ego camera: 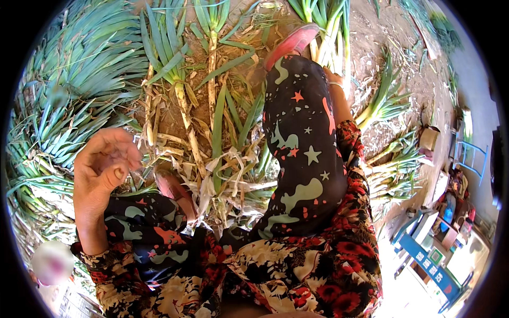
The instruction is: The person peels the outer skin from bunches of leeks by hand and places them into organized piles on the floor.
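My left hand [104, 161] is raised over my left thigh, its fingers curled and apart, with nothing in it. My right hand [333, 77] reaches past my right knee to the white stalks of a bunch of large green onions [332, 49]. The knee hides most of its fingers, so I cannot tell whether they grip. Between my legs, long green onions with dry, peeling outer skins [187, 115] lie on the ground. Loose dry leaves [234, 169] are heaped near my left shoe [175, 187]. My right shoe [292, 43] is beside the bunch.
A large pile of green onions [91, 51] fills the left side. More lie on the soil at right, in a single plant [377, 103] and a small heap [393, 171]. Farther right stand a blue metal frame [471, 157] and a blue-edged table [429, 266] bearing writing. Another person [51, 264] is at lower left.
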Demonstrator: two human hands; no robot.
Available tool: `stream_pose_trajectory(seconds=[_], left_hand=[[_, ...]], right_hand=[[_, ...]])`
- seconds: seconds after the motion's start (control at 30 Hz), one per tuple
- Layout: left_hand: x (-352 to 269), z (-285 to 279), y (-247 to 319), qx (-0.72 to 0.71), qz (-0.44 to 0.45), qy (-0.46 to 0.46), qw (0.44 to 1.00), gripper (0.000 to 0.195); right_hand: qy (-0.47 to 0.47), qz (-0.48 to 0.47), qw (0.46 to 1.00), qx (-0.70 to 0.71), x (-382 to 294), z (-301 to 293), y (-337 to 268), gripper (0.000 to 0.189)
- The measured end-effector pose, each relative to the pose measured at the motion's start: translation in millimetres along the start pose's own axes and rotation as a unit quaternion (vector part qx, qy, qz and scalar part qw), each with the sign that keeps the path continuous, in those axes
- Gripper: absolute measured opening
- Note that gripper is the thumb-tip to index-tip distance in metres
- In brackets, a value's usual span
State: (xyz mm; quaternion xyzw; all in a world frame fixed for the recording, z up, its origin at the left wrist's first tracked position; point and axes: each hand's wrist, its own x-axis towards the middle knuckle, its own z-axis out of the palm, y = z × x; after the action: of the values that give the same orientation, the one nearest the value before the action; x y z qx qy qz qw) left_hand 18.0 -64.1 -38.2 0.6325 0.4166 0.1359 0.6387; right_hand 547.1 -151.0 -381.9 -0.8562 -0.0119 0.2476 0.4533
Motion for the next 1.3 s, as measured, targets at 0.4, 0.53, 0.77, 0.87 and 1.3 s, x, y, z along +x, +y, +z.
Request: stream_pose_trajectory(seconds=[0.4,0.53,0.77,0.87,1.3], left_hand=[[3,18,4,0.260,0.135,-0.013,0.956,0.064],[9,25,-9,0.301,0.321,-0.045,0.897,0.060],[-17,1,-10,0.422,0.313,0.076,0.847,0.013],[-46,-66,-32,0.166,0.296,0.271,0.901,0.024],[-636,-249,-421,-0.018,-0.381,0.736,0.559,0.024]], right_hand=[[-0.281,-0.408,0.865,-0.075,-206,-8,-204,0.021],[-0.507,-0.517,0.669,-0.166,-383,-22,-203,0.005],[-0.598,-0.350,0.721,0.012,-462,-24,-166,0.007],[-0.602,-0.313,0.734,-0.029,-455,-11,-153,0.014],[-0.490,-0.150,0.838,-0.189,-335,180,143,0.023]])
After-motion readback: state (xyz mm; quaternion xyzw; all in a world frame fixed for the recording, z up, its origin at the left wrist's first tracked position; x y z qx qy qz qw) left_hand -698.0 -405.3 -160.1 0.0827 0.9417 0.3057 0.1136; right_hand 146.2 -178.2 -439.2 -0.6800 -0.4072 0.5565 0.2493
